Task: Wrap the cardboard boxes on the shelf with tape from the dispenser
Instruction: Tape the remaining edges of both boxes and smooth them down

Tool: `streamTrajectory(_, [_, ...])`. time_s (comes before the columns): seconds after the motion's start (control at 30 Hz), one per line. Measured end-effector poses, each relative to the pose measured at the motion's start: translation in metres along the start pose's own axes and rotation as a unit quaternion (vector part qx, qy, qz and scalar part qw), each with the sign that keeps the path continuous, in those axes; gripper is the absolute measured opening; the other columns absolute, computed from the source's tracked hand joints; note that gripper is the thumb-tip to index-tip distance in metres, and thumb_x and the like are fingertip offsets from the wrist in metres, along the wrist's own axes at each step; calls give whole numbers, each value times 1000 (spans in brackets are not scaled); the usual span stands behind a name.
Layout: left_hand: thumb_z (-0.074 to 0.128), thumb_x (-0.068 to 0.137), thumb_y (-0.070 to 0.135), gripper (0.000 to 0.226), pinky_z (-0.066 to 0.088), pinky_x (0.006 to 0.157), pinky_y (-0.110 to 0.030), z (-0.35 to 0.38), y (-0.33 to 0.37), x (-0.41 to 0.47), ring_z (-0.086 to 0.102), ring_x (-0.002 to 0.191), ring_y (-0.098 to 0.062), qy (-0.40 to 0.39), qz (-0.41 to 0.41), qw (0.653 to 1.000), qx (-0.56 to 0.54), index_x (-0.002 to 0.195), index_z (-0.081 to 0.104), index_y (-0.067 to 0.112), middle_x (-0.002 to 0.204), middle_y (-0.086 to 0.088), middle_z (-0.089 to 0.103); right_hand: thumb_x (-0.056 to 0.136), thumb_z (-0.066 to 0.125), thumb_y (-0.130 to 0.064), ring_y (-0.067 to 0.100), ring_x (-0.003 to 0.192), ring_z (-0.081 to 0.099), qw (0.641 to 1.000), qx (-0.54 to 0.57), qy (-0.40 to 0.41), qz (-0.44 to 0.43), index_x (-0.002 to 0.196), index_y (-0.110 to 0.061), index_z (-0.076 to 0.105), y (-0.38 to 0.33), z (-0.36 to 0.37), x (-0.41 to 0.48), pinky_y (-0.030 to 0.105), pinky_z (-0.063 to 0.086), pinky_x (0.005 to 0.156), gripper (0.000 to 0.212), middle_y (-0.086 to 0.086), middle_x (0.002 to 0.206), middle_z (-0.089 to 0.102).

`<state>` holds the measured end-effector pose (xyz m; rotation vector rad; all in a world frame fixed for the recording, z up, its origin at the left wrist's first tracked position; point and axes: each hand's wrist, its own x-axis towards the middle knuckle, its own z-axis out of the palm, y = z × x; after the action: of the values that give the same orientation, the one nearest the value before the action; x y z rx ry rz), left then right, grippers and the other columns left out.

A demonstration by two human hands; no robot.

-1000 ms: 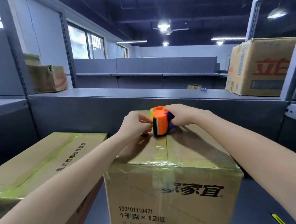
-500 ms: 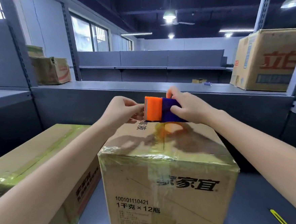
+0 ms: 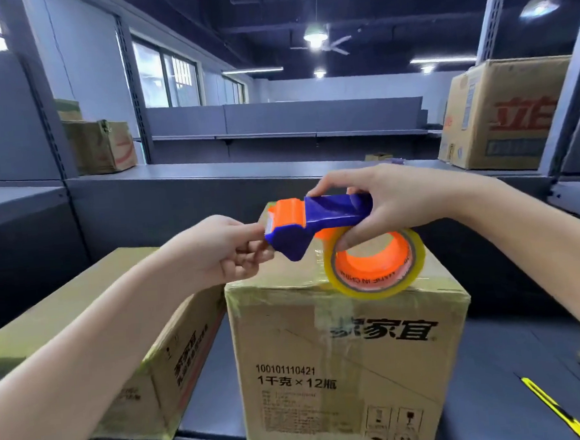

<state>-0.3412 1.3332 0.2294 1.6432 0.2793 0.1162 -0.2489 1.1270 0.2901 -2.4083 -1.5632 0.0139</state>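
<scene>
An orange and blue tape dispenser [image 3: 316, 221] with a roll of clear tape [image 3: 376, 265] hangs in the air above a cardboard box [image 3: 346, 353]. My right hand [image 3: 401, 205] grips its blue handle, thumb through the roll's core. My left hand [image 3: 222, 252] pinches at the dispenser's orange front end, where the tape comes out. The box stands on the grey shelf [image 3: 205, 408] with shiny tape over its top and upper front. A second taped box [image 3: 93, 319] lies flatter to its left.
A grey shelf wall [image 3: 178, 207] rises behind the boxes. On the upper shelf stand a brown box [image 3: 100, 147] at the left and a large box with red print [image 3: 501, 115] at the right. A yellow strip [image 3: 555, 407] lies on the shelf at lower right.
The dispenser has been lifted off the box top and turned sideways, so the roll now faces me. My left hand moved from the box top to the dispenser's front end.
</scene>
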Motion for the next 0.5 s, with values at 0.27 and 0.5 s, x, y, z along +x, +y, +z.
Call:
streamTrajectory(0.27, [50,95,7,30,28,31,-10,-9,-16,-4,43,35,-8,-10,-7,998,-68,66,53,0,49,-6,50,85,64,-24,13,87,54,991,-131,-10,-22,127,-70,11,-19,15,2,26,47,76,82,-8,100,48])
streamTrajectory(0.5, [47,95,3,19,28,30,-9,-19,-23,-4,41,36,-6,-50,-21,997,-53,77,54,0,52,-4,49,83,58,-9,18,82,57,983,-172,-67,15,130,-68,17,-39,8,5,35,51,72,86,-18,87,49])
